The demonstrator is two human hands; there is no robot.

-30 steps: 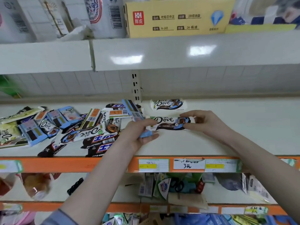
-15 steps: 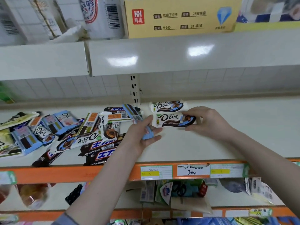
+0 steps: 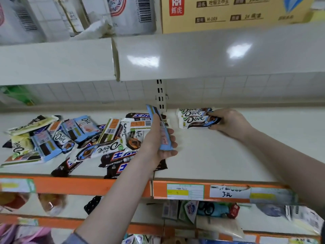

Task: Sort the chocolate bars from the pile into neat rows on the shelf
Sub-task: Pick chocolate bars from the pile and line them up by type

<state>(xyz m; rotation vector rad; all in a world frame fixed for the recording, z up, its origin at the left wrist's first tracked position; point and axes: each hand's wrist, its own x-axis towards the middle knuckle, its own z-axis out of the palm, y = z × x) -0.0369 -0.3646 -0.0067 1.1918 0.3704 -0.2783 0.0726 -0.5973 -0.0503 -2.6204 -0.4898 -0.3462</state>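
The right hand [image 3: 228, 123] had carried its white-and-brown Dove bar [image 3: 198, 122] back along the shelf [image 3: 219, 155] since the earlier pictures: a second before, the bar was held near the middle of the shelf depth, well in front of the other Dove bar [image 3: 194, 111] lying by the back wall, and now it lay flat just in front of that one, the two touching or almost touching along their long edges and both facing the same way. The fingers were curled round the bar's right end, gripping it. The left hand [image 3: 158, 143] kept its grasp on the light blue bar [image 3: 161, 129], thumb on one side and fingers wrapped round the other; where that bar had earlier leaned low and pointed toward the pile, it now stood more upright, its upper end rising in front of the slotted upright [image 3: 161, 95] at the back of the shelf. The pile of chocolate bars [image 3: 79, 141] lay as before on the left half of the shelf, a jumble of white, blue, green and dark wrappers, some overlapping and a few dark ones reaching the orange front rail [image 3: 88, 185]. Price labels [image 3: 185, 191] sat on that rail below the hands, and a yellow carton [image 3: 233, 13] stood on the shelf above.
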